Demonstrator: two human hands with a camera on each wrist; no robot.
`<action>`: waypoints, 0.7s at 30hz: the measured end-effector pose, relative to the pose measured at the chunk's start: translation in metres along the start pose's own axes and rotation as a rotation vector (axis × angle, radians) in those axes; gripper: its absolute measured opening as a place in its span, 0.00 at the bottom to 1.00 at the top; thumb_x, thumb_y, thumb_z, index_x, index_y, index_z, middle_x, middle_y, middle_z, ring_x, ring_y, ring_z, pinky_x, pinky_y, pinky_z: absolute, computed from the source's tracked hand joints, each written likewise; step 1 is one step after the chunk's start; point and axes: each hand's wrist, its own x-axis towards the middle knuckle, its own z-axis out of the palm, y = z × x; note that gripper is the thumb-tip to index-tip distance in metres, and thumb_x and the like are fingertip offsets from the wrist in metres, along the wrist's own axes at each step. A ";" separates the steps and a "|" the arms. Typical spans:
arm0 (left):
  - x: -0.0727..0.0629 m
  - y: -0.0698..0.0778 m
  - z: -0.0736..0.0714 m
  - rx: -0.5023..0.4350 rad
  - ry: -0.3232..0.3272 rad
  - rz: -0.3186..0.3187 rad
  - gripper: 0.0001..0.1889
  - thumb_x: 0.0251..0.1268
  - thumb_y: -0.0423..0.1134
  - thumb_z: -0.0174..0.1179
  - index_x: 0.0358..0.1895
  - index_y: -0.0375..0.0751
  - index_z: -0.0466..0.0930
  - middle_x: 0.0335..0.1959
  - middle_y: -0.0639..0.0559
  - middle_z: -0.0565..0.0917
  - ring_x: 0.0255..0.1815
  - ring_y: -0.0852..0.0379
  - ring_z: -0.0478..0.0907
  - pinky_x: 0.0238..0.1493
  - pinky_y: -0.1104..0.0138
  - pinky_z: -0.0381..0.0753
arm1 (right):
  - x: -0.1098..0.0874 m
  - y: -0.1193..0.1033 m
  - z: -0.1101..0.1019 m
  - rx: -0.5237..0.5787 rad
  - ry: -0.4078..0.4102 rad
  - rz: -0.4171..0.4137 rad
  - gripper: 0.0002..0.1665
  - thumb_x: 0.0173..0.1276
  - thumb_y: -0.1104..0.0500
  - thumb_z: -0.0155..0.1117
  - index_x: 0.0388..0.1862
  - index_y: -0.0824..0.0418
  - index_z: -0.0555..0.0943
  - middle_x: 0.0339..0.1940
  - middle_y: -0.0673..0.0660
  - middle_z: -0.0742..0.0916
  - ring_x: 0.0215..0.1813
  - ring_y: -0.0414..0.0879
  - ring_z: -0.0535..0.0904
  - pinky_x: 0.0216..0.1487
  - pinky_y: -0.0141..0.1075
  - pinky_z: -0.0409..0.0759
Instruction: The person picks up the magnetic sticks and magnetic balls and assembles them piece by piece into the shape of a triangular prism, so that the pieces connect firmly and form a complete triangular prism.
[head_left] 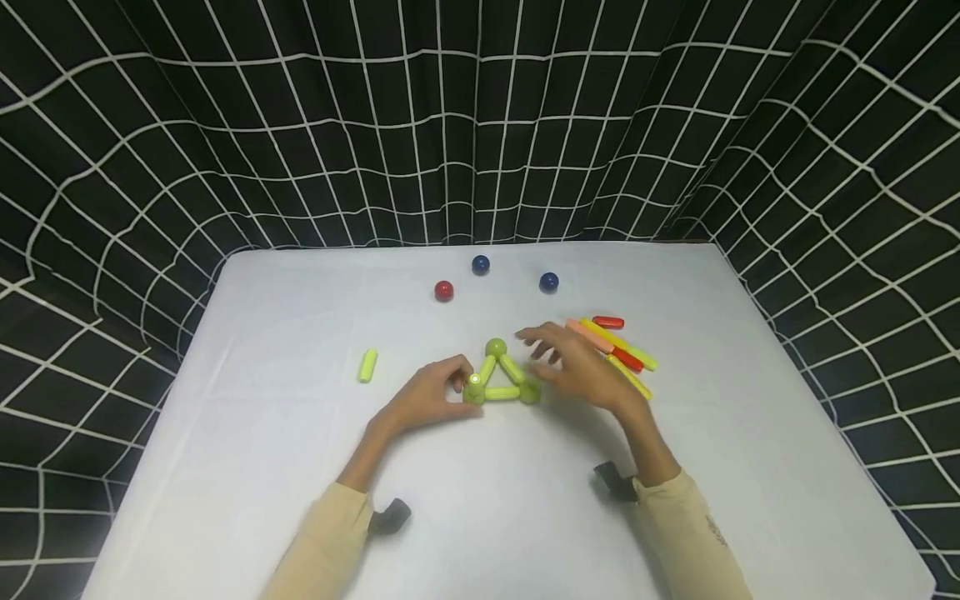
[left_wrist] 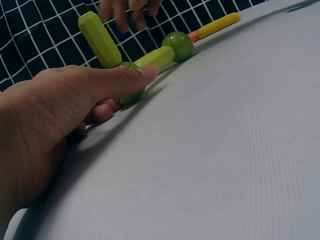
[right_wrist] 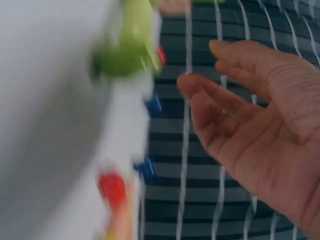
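Observation:
A triangle of yellow-green rods (head_left: 502,392) joined by green balls (head_left: 496,347) lies flat on the white table in the head view. My left hand (head_left: 430,395) grips its near left corner ball, thumb on the near side and fingers curled behind. From that same ball another yellow-green rod (left_wrist: 100,40) sticks up, as the left wrist view shows. My right hand (head_left: 576,367) hovers beside the right corner ball (head_left: 530,392), fingers loosely bent and holding nothing. In the right wrist view the palm of the right hand (right_wrist: 260,125) shows empty, and the green ball there is blurred.
One short yellow-green rod (head_left: 367,365) lies left of my left hand. Behind the triangle sit a red ball (head_left: 444,291) and two blue balls (head_left: 481,265). Several yellow, orange and red rods (head_left: 633,383) lie beside my right hand. A dark gridded curtain (head_left: 472,125) surrounds the table.

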 end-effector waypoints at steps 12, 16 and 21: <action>-0.004 0.006 0.000 -0.077 0.018 -0.017 0.15 0.63 0.49 0.74 0.50 0.59 0.81 0.39 0.63 0.81 0.43 0.62 0.77 0.51 0.67 0.79 | -0.039 0.093 -0.069 -0.306 -0.135 0.410 0.27 0.72 0.65 0.68 0.69 0.61 0.77 0.56 0.67 0.85 0.58 0.64 0.78 0.64 0.66 0.79; -0.004 0.006 0.001 -0.080 0.019 -0.008 0.15 0.63 0.50 0.74 0.50 0.59 0.81 0.40 0.63 0.81 0.43 0.62 0.77 0.51 0.67 0.79 | -0.039 0.102 -0.074 -0.300 -0.186 0.392 0.28 0.72 0.64 0.68 0.70 0.58 0.77 0.58 0.67 0.85 0.58 0.63 0.79 0.63 0.65 0.80; -0.002 0.005 0.002 -0.078 0.024 -0.003 0.15 0.63 0.50 0.74 0.50 0.60 0.81 0.40 0.64 0.82 0.43 0.62 0.77 0.50 0.67 0.79 | -0.041 0.105 -0.078 -0.323 -0.196 0.398 0.30 0.71 0.68 0.67 0.72 0.57 0.78 0.60 0.69 0.85 0.59 0.64 0.79 0.63 0.64 0.81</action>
